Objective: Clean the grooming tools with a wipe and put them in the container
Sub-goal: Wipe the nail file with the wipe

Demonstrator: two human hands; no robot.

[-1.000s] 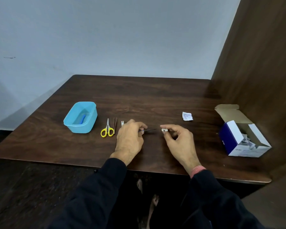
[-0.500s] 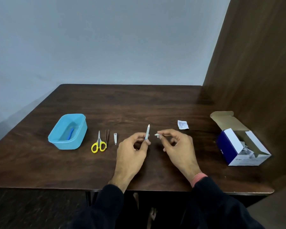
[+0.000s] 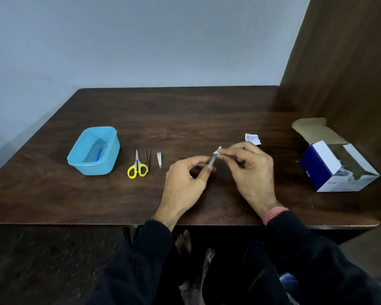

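Note:
My left hand (image 3: pixel 185 181) pinches the lower end of a thin metal nail file (image 3: pixel 212 161), held upright over the table. My right hand (image 3: pixel 249 170) pinches a small white wipe (image 3: pixel 217 150) round the file's upper end. On the table to the left lie yellow-handled scissors (image 3: pixel 137 167), tweezers (image 3: pixel 147 158) and a small nail clipper (image 3: pixel 159 159) in a row. Further left stands a light blue plastic container (image 3: pixel 110 155) with a blue tool (image 3: pixel 99 151) inside it.
A torn white wipe sachet (image 3: pixel 253 138) lies behind my right hand. An open blue and white cardboard box (image 3: pixel 337 168) sits at the table's right end, beside a brown wooden wall. The dark wooden table (image 3: pixel 185 115) ends just below my wrists.
The file went from lying level between my hands to standing upright. My right hand has brought the wipe onto its upper end. The camera view has shifted.

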